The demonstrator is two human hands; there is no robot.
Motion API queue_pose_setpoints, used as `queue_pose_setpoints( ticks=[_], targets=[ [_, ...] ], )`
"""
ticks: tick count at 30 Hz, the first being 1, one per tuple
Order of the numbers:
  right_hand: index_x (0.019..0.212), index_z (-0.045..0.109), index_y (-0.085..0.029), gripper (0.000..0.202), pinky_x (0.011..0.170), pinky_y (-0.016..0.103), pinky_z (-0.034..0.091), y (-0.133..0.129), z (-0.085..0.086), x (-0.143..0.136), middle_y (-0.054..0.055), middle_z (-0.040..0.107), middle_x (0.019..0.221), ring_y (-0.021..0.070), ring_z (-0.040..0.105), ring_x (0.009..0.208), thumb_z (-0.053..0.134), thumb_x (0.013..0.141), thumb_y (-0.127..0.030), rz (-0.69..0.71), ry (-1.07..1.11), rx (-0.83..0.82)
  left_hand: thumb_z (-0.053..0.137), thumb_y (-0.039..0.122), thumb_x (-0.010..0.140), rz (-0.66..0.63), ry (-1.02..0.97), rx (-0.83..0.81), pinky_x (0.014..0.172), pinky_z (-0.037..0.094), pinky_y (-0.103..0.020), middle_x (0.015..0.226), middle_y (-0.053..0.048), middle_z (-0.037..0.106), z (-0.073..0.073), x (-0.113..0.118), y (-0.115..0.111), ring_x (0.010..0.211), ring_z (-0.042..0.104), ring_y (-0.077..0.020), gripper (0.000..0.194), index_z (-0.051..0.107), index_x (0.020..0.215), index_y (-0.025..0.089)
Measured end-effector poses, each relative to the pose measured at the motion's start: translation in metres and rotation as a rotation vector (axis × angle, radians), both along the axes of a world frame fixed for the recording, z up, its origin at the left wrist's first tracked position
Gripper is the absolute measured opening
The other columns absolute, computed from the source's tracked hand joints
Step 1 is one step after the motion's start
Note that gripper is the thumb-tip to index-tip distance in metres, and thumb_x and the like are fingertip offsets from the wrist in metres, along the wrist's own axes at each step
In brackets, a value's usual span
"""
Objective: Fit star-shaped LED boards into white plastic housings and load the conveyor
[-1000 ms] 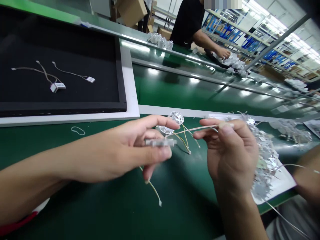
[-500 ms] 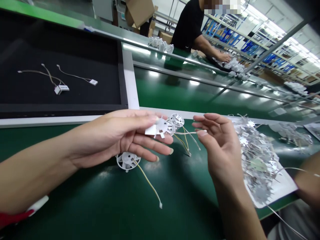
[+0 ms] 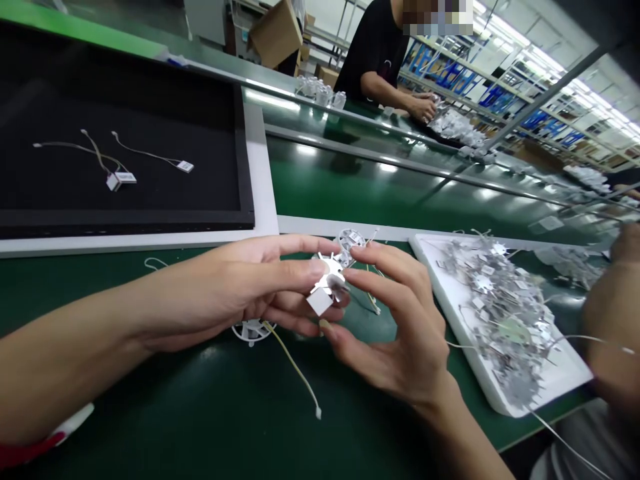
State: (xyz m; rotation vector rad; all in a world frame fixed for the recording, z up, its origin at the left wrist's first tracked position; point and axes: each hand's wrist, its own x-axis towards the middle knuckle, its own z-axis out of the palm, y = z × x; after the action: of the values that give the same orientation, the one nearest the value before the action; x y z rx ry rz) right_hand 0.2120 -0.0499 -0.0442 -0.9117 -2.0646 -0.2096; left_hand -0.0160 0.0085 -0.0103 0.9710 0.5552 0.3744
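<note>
My left hand (image 3: 270, 280) pinches a shiny star-shaped metal plate (image 3: 329, 275) between thumb and fingers. A white square piece (image 3: 320, 301) sits at the plate's lower edge. Around the plate's right side curl the fingers of my right hand (image 3: 395, 313), index finger against its edge and thumb below near the square. A round white spoked frame (image 3: 254, 331) with a yellowish wire (image 3: 295, 367) lies partly hidden under my left hand. Another round frame (image 3: 351, 239) with wires rests just behind the plate.
On the right stands a white tray (image 3: 440, 293) heaped with similar plates and wires. A black panel (image 3: 175, 107) at the left holds several small wired pieces (image 3: 120, 179). Another person's arm (image 3: 617, 300) is at the right edge; a co-worker (image 3: 375, 60) handles parts across the bench.
My right hand has moved left from the wire's end to the plate. The plate has turned, its white square now pointing down. The co-worker's hands have come together.
</note>
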Motion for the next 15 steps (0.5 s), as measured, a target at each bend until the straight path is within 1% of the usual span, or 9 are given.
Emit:
queue_pose_setpoints(
  ticks=[3, 6, 8, 11, 13, 15],
  targets=[
    [0.117, 0.069, -0.018, 0.019, 0.111, 0.051, 0.054, -0.002, -0.001, -0.002, 0.015, 0.072, 0.130, 0.0303, 0.068, 0.126, 0.072, 0.099, -0.019, -0.024, -0.020, 0.022, 0.076, 0.047, 0.103, -0.036, 0.023, 0.021, 0.091, 0.065, -0.017, 0.126, -0.007, 0.080, 0.000, 0.001, -0.001, 0.111, 0.080, -0.0193, 0.065, 0.049, 0.160, 0.028],
    [0.112, 0.070, -0.019, 0.011, 0.107, 0.052, 0.057, -0.003, -0.001, -0.002, 0.016, 0.069, 0.134, 0.0300, 0.067, 0.126, 0.067, 0.102, -0.014, 0.022, -0.005, -0.010, 0.075, 0.052, 0.102, -0.059, 0.051, 0.066, 0.090, 0.063, -0.016, 0.122, -0.005, 0.081, 0.000, 0.002, -0.001, 0.111, 0.079, -0.0183, 0.065, 0.051, 0.159, 0.031],
    [0.112, 0.070, -0.018, 0.013, 0.106, 0.050, 0.058, -0.003, 0.000, -0.001, 0.016, 0.068, 0.135, 0.0289, 0.067, 0.127, 0.064, 0.102, -0.012, 0.058, 0.013, -0.036, 0.078, 0.052, 0.100, -0.081, 0.073, 0.100, 0.091, 0.064, -0.018, 0.118, -0.004, 0.082, 0.001, 0.001, -0.002, 0.108, 0.080, -0.0192, 0.069, 0.051, 0.159, 0.032],
    [0.113, 0.070, -0.020, 0.016, 0.106, 0.048, 0.058, -0.005, 0.001, -0.001, 0.014, 0.070, 0.131, 0.0269, 0.069, 0.125, 0.062, 0.102, -0.012, 0.091, 0.083, -0.122, 0.084, 0.050, 0.096, -0.094, 0.133, 0.119, 0.087, 0.066, -0.022, 0.107, -0.004, 0.083, 0.005, 0.002, -0.004, 0.101, 0.081, -0.0211, 0.077, 0.048, 0.161, 0.030],
    [0.116, 0.071, -0.023, 0.018, 0.105, 0.047, 0.060, -0.006, 0.001, -0.003, 0.011, 0.071, 0.129, 0.0266, 0.071, 0.122, 0.064, 0.102, -0.014, 0.104, 0.158, -0.214, 0.084, 0.049, 0.096, -0.096, 0.175, 0.113, 0.080, 0.065, -0.020, 0.101, -0.003, 0.083, 0.008, 0.003, -0.007, 0.095, 0.082, -0.0202, 0.074, 0.048, 0.159, 0.030],
    [0.124, 0.069, -0.027, 0.025, 0.107, 0.047, 0.061, -0.009, 0.000, -0.006, 0.010, 0.072, 0.132, 0.0276, 0.071, 0.125, 0.068, 0.101, -0.016, 0.123, 0.271, -0.305, 0.083, 0.052, 0.097, -0.100, 0.202, 0.111, 0.072, 0.063, -0.016, 0.096, -0.002, 0.082, 0.010, 0.004, -0.010, 0.088, 0.082, -0.0184, 0.066, 0.053, 0.151, 0.030]
  ],
)
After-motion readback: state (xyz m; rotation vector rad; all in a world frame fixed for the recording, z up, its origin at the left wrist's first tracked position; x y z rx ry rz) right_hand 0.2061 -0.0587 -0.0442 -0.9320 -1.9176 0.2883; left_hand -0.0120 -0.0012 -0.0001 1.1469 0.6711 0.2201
